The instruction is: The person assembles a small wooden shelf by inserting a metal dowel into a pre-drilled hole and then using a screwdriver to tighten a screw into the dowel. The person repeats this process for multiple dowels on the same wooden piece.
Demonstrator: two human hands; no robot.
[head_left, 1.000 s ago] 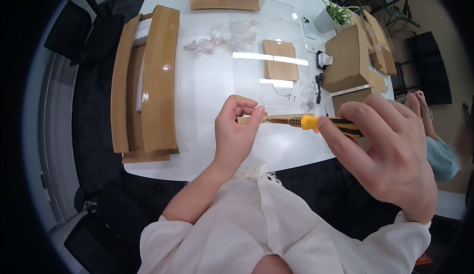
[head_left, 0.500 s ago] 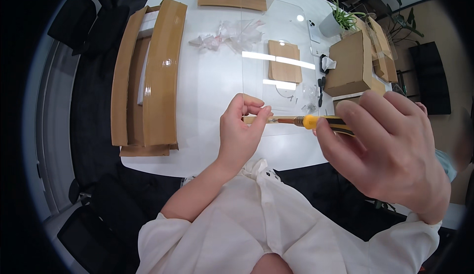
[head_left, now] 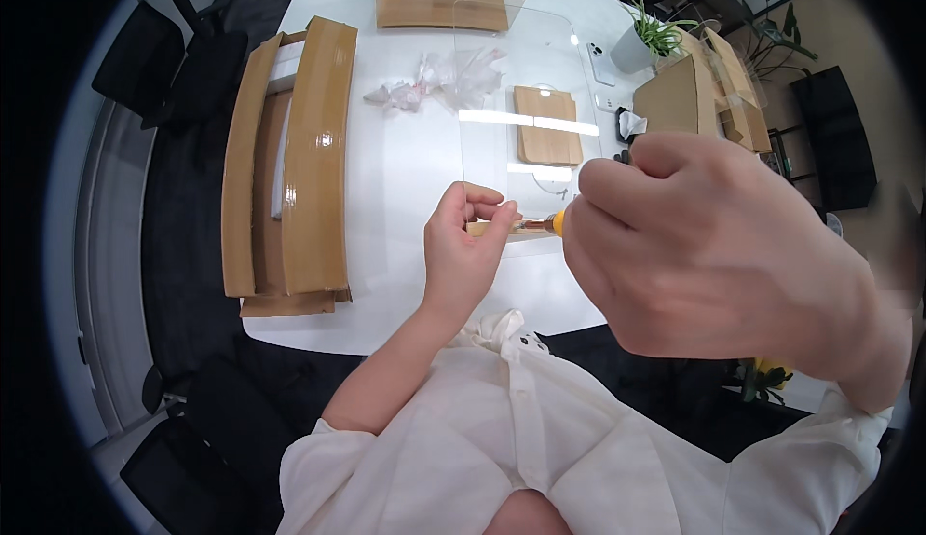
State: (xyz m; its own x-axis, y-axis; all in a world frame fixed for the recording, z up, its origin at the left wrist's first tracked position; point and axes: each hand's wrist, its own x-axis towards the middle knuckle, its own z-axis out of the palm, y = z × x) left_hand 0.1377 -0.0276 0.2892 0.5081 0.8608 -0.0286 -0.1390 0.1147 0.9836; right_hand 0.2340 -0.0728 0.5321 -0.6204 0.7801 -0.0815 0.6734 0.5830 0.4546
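My left hand [head_left: 468, 246] is raised over the near edge of the white table [head_left: 405, 178], its fingertips pinched on a small wooden piece [head_left: 479, 229] at the lower edge of a clear plastic panel [head_left: 521, 91]. Close to the camera, my right hand [head_left: 714, 255] is closed around a screwdriver with a yellow collar [head_left: 557, 223]. Its short shaft points left and meets my left fingertips. Most of the handle is hidden inside my fist. What sits exactly at the tip is too small to tell.
An open cardboard box [head_left: 289, 159] lies at the table's left. Crumpled clear wrapping [head_left: 434, 86], a wooden board [head_left: 547, 125], a phone [head_left: 598, 53], a potted plant [head_left: 648, 43] and cardboard boxes [head_left: 680, 91] lie beyond. More wooden boards [head_left: 439, 6] sit at the far end. Black chairs [head_left: 183, 62] stand left.
My right hand has come closer to the camera and further left, now covering most of the screwdriver handle. My left hand keeps its pinch in about the same place.
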